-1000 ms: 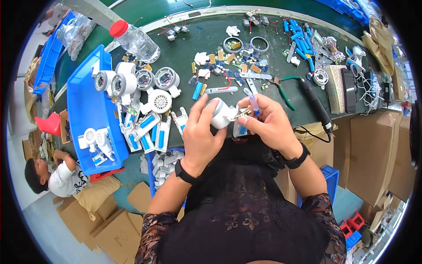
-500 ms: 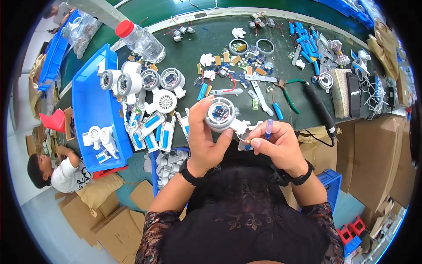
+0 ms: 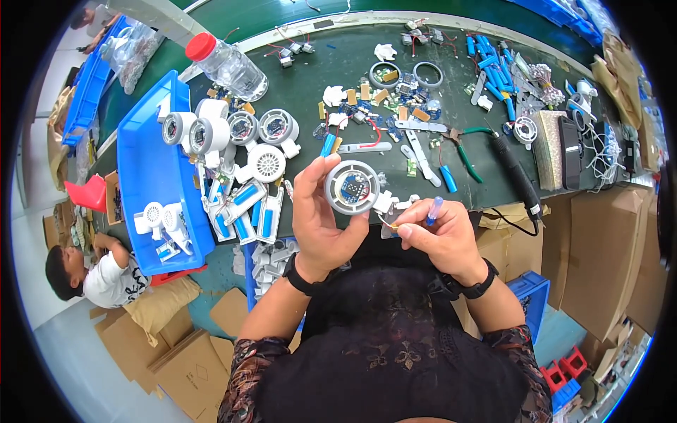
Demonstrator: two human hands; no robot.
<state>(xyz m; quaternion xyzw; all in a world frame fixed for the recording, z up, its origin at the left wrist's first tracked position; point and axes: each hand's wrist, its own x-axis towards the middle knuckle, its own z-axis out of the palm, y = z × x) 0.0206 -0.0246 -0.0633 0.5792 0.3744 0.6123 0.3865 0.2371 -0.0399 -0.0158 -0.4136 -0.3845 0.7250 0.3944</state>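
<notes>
A white handheld fan head (image 3: 352,187) with a grey ring and a circuit board inside is gripped in my left hand (image 3: 319,218), thumb and fingers around its rim. Its short neck points right, toward my right hand (image 3: 441,236). That hand is closed on a slim tool with a translucent blue handle (image 3: 434,211), probably a small screwdriver. Thumb and forefinger also pinch close to a thin wire by the neck; how it is held is too small to tell. More fan heads (image 3: 275,127) and white handle shells with blue batteries (image 3: 247,204) lie to the left.
A blue bin (image 3: 151,243) with fan parts stands left, near a red-lidded jar (image 3: 229,67). Green-handled pliers (image 3: 465,155) and a black soldering iron (image 3: 515,173) lie right. Blue batteries (image 3: 490,63) are piled farther back. A person in a white shirt (image 3: 113,282) is beyond the bin.
The fan head has turned so its ring faces up more squarely, and it sits slightly lower. My right hand has shifted slightly; both hands keep their hold.
</notes>
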